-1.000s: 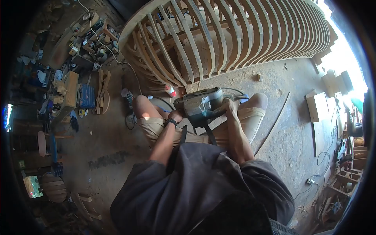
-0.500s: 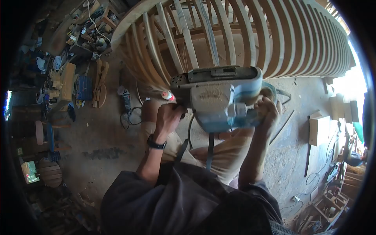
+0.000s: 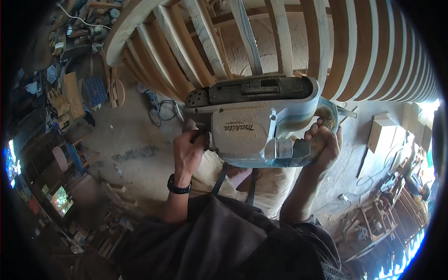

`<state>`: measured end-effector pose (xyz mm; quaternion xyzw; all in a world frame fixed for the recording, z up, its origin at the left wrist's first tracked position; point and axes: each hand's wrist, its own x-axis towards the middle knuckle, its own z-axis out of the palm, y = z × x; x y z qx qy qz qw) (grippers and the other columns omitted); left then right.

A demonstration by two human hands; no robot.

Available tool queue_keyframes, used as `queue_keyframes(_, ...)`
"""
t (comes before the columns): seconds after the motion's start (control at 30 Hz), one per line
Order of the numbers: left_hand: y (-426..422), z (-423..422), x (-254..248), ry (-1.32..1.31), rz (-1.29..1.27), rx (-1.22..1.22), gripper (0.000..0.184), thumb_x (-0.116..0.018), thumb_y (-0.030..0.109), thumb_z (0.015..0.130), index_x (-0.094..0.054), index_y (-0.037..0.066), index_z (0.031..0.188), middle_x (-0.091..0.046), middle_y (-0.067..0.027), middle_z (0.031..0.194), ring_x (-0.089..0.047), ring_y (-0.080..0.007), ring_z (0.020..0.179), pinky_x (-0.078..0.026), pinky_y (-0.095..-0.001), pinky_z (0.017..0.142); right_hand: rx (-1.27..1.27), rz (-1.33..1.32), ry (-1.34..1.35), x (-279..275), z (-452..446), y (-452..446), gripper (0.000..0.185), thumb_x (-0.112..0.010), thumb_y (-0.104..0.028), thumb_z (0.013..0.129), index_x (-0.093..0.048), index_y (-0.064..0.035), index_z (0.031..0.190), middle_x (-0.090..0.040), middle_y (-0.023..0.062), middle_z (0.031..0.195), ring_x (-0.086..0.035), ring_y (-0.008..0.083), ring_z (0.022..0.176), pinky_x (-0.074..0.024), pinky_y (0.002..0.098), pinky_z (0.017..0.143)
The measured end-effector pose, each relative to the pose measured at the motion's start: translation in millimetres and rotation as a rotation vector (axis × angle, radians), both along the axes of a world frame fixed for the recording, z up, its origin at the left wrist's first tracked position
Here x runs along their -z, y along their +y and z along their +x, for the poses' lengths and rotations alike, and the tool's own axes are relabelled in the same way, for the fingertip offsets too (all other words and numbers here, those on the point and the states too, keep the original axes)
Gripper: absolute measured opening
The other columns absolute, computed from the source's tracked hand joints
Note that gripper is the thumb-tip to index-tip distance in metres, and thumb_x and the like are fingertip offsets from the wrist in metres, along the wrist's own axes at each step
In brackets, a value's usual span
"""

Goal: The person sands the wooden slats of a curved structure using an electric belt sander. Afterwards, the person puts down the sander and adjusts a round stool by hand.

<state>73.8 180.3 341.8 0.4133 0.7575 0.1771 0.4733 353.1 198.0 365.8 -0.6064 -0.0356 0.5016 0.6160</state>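
A dusty teal and grey belt sander [image 3: 242, 126] is held up between both hands, in front of my body. My left hand [image 3: 189, 149], with a black watch at the wrist, is closed on the knob at the sander's left end. My right hand [image 3: 325, 140] wraps round the rear handle at its right end. The sander's black side with a slotted cover faces the curved wooden ribs [image 3: 247, 42] of a large frame just beyond it. Whether it touches them cannot be told.
A corded power tool [image 3: 148, 93] lies on the floor at the left, near a blue case [image 3: 95, 91] and wooden pieces. Pale boxes [image 3: 381, 133] stand at the right, with a cable and plug [image 3: 344, 199] on the floor below them.
The sander has risen from my lap toward the ribs, with both hands still on it. The ribbed frame now looks larger and closer, and my legs are less bent.
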Motion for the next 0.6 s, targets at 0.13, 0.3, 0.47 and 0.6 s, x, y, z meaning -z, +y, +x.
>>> queue_keyframes(0.13,38,-7,-22,0.016,-0.171,-0.012,0.026,-0.056,0.018,0.076,-0.062,-0.007,0.074,-0.056,-0.0113,0.058,-0.049,-0.0124,0.052,-0.037,-0.0293,0.05,0.04,-0.085,0.007,-6,-8,31,0.027,-0.048,-0.003,0.076,-0.044,0.0054,0.102,-0.05,0.014,0.087,-0.052,0.0168,0.063,-0.0489,0.0281,0.053)
queue_keyframes(0.3,40,-15,-23,-0.2,-0.183,-0.329,0.023,-0.057,0.016,0.077,-0.063,-0.006,0.076,-0.056,-0.0036,0.06,-0.045,-0.0085,0.052,-0.033,-0.0242,0.049,0.062,-0.178,0.019,-13,-19,42,0.035,-0.049,-0.005,0.075,-0.043,0.0072,0.107,-0.05,0.0142,0.088,-0.051,0.016,0.063,-0.0483,0.0265,0.048)
queue_keyframes(0.47,39,-11,-21,-0.265,-0.31,-0.332,0.024,-0.055,0.016,0.078,-0.063,-0.006,0.074,-0.055,-0.005,0.058,-0.047,-0.0103,0.053,-0.035,-0.0262,0.05,0.037,-0.243,-0.028,-27,-10,57,0.035,-0.049,-0.005,0.075,-0.043,0.0079,0.107,-0.051,0.015,0.088,-0.051,0.016,0.061,-0.048,0.0263,0.047)
queue_keyframes(0.6,57,-6,-38,-0.3,-0.307,-0.207,0.027,-0.051,0.017,0.081,-0.063,-0.007,0.077,-0.059,-0.0111,0.063,-0.051,-0.013,0.057,-0.038,-0.027,0.054,0.025,-0.233,-0.073,-49,-3,87,0.033,-0.048,-0.006,0.076,-0.045,0.0087,0.105,-0.051,0.0159,0.088,-0.051,0.0163,0.061,-0.0476,0.0269,0.047)
